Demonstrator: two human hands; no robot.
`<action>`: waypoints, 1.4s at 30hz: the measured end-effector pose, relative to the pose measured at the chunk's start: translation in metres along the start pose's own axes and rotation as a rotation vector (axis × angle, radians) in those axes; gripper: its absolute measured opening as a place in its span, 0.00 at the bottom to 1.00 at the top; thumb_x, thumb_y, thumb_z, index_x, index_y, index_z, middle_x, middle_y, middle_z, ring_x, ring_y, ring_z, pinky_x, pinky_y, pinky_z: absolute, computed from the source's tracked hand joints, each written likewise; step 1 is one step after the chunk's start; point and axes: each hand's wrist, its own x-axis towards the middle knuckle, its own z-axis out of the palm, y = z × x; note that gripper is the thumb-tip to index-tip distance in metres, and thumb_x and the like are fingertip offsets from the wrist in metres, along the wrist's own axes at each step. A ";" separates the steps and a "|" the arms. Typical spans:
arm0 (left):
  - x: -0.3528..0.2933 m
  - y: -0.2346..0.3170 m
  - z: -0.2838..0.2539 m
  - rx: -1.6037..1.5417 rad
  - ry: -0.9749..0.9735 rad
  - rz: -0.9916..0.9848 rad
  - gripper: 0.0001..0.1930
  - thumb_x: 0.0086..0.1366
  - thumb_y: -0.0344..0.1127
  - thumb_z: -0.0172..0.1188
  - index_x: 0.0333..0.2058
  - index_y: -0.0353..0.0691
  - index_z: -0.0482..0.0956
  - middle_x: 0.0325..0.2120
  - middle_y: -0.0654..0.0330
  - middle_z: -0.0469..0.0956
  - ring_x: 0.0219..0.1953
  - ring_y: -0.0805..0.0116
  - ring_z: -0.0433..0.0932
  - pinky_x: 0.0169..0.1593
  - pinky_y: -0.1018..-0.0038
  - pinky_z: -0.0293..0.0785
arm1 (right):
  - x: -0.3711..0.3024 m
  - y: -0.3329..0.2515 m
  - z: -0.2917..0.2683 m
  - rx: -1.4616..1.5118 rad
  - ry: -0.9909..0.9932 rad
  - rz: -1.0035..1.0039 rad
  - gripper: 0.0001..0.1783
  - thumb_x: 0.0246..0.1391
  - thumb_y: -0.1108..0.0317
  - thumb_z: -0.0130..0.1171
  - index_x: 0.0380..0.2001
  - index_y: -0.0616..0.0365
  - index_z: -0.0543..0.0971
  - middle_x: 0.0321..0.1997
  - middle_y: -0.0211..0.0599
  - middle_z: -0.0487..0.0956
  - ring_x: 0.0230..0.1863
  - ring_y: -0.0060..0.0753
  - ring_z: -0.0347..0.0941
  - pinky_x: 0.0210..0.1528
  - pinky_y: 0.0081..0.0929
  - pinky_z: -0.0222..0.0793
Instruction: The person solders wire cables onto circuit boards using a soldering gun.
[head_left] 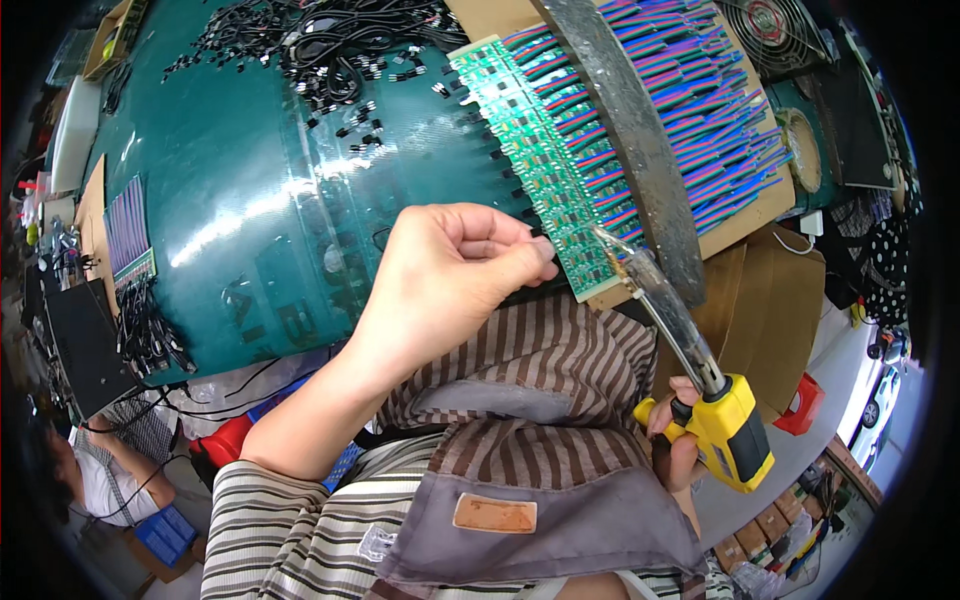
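Observation:
My left hand (440, 265) is closed in a pinch beside the left edge of a long green circuit board panel (540, 160), near its lower end. What its fingertips hold is hidden. In my right hand (672, 440) is a yellow and black soldering gun (735, 440), gripped by its handle. The gun's thin tip points up and left, over the lower part of the panel; whether it touches cannot be told. Rows of red, green and blue wires (700, 120) run from the panel's right side. A heavy dark metal bar (640, 140) lies across them.
Black cables with small connectors (340, 50) are heaped at the back of the green mat (220, 220). Another wired board (135, 265) lies at the left. Cardboard (755, 215) is under the wires, a fan (768, 25) at back right. Another person (110, 470) sits at lower left.

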 end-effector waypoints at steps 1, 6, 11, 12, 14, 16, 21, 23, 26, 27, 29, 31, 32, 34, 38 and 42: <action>-0.001 0.002 -0.002 0.004 0.010 0.002 0.08 0.58 0.31 0.61 0.32 0.30 0.78 0.27 0.55 0.81 0.29 0.73 0.80 0.34 0.82 0.74 | 0.002 0.000 0.001 0.055 -0.030 -0.004 0.30 0.57 0.50 0.52 0.48 0.69 0.65 0.49 0.54 0.66 0.23 0.22 0.65 0.23 0.21 0.61; -0.014 0.022 -0.021 0.158 -0.002 -0.050 0.10 0.56 0.29 0.64 0.35 0.29 0.79 0.27 0.57 0.81 0.29 0.73 0.79 0.34 0.82 0.76 | 0.001 0.000 -0.001 0.078 0.022 0.031 0.31 0.57 0.49 0.52 0.48 0.68 0.64 0.47 0.49 0.65 0.23 0.23 0.64 0.23 0.21 0.61; -0.005 0.026 -0.058 0.923 0.660 0.494 0.08 0.48 0.28 0.65 0.29 0.35 0.81 0.21 0.56 0.79 0.25 0.72 0.75 0.33 0.78 0.70 | 0.004 -0.010 0.001 -0.037 -0.023 0.182 0.41 0.53 0.36 0.47 0.54 0.64 0.61 0.25 0.26 0.65 0.25 0.20 0.62 0.30 0.22 0.61; -0.001 0.027 -0.064 0.935 0.684 0.481 0.08 0.48 0.28 0.65 0.29 0.34 0.81 0.21 0.57 0.79 0.25 0.73 0.74 0.33 0.79 0.70 | 0.006 -0.010 0.001 -0.042 -0.038 0.187 0.42 0.53 0.36 0.47 0.54 0.65 0.61 0.24 0.27 0.66 0.24 0.20 0.62 0.30 0.21 0.61; 0.005 0.024 -0.075 0.947 0.707 0.469 0.08 0.48 0.28 0.65 0.30 0.34 0.81 0.20 0.59 0.78 0.25 0.74 0.73 0.34 0.79 0.70 | 0.009 -0.013 0.004 -0.049 -0.034 0.200 0.42 0.52 0.36 0.47 0.53 0.66 0.61 0.24 0.27 0.66 0.24 0.20 0.62 0.29 0.21 0.61; 0.012 0.016 -0.083 0.719 0.552 0.340 0.08 0.48 0.28 0.65 0.29 0.34 0.81 0.20 0.62 0.78 0.25 0.77 0.71 0.33 0.80 0.69 | 0.010 -0.013 0.004 -0.055 -0.030 0.214 0.43 0.52 0.35 0.47 0.53 0.67 0.61 0.23 0.28 0.66 0.23 0.20 0.62 0.29 0.21 0.61; 0.011 0.022 -0.086 0.769 0.527 0.277 0.07 0.50 0.28 0.65 0.29 0.34 0.81 0.20 0.67 0.76 0.23 0.82 0.67 0.30 0.84 0.65 | 0.011 -0.011 0.004 -0.063 -0.023 0.220 0.43 0.52 0.35 0.46 0.54 0.67 0.61 0.24 0.27 0.66 0.24 0.20 0.62 0.30 0.21 0.61; 0.011 0.024 -0.087 0.783 0.510 0.263 0.06 0.51 0.28 0.65 0.29 0.33 0.81 0.21 0.70 0.76 0.23 0.85 0.66 0.29 0.86 0.63 | 0.012 -0.013 0.005 -0.069 -0.031 0.215 0.43 0.53 0.35 0.46 0.54 0.67 0.62 0.24 0.27 0.66 0.24 0.20 0.62 0.30 0.21 0.61; 0.010 0.025 -0.083 0.767 0.491 0.245 0.06 0.52 0.28 0.64 0.29 0.33 0.81 0.21 0.69 0.76 0.23 0.85 0.68 0.29 0.85 0.64 | 0.010 -0.012 0.002 -0.055 -0.036 0.201 0.44 0.53 0.36 0.46 0.56 0.67 0.61 0.26 0.26 0.67 0.26 0.20 0.62 0.31 0.21 0.61; 0.006 0.026 -0.076 0.790 0.479 0.285 0.06 0.53 0.28 0.64 0.29 0.33 0.81 0.21 0.68 0.76 0.24 0.85 0.69 0.29 0.85 0.64 | 0.008 -0.011 0.001 -0.032 -0.039 0.190 0.44 0.53 0.36 0.46 0.57 0.67 0.61 0.26 0.26 0.67 0.26 0.19 0.62 0.32 0.21 0.61; -0.004 0.027 -0.061 0.709 0.386 0.326 0.06 0.54 0.29 0.64 0.29 0.32 0.80 0.21 0.65 0.77 0.25 0.82 0.72 0.28 0.86 0.65 | 0.006 -0.002 0.001 0.009 -0.006 0.112 0.37 0.54 0.41 0.49 0.51 0.67 0.64 0.36 0.38 0.67 0.24 0.21 0.63 0.27 0.21 0.61; -0.013 0.018 -0.042 0.293 0.210 0.191 0.07 0.55 0.28 0.64 0.29 0.29 0.80 0.24 0.56 0.79 0.24 0.74 0.77 0.30 0.81 0.74 | 0.006 0.000 0.000 0.047 0.025 0.033 0.31 0.55 0.47 0.53 0.46 0.67 0.66 0.47 0.50 0.67 0.21 0.23 0.64 0.22 0.21 0.61; -0.017 0.014 -0.031 0.127 0.128 0.106 0.07 0.56 0.28 0.63 0.29 0.28 0.79 0.24 0.54 0.80 0.25 0.71 0.78 0.31 0.78 0.77 | 0.006 0.000 0.000 0.059 0.008 0.050 0.31 0.55 0.48 0.53 0.46 0.67 0.66 0.47 0.50 0.67 0.22 0.23 0.65 0.22 0.21 0.61; -0.020 0.008 -0.011 -0.164 0.009 -0.059 0.08 0.57 0.28 0.61 0.31 0.27 0.78 0.25 0.51 0.80 0.26 0.66 0.80 0.32 0.74 0.80 | 0.006 -0.001 0.000 0.074 -0.021 0.046 0.31 0.55 0.48 0.53 0.46 0.68 0.66 0.48 0.50 0.67 0.22 0.22 0.65 0.23 0.20 0.62; -0.014 -0.011 0.012 -0.307 -0.021 -0.149 0.08 0.61 0.29 0.58 0.32 0.27 0.77 0.26 0.51 0.79 0.29 0.66 0.80 0.35 0.74 0.80 | 0.006 -0.001 -0.001 0.042 -0.034 0.019 0.31 0.56 0.48 0.53 0.47 0.67 0.66 0.49 0.51 0.67 0.23 0.22 0.66 0.23 0.21 0.62; -0.009 -0.011 0.017 -0.188 -0.013 -0.080 0.08 0.61 0.30 0.57 0.30 0.28 0.76 0.27 0.53 0.79 0.30 0.70 0.79 0.36 0.76 0.78 | 0.006 -0.002 -0.002 0.053 -0.021 -0.005 0.30 0.56 0.48 0.52 0.47 0.67 0.66 0.49 0.51 0.68 0.23 0.22 0.66 0.24 0.20 0.62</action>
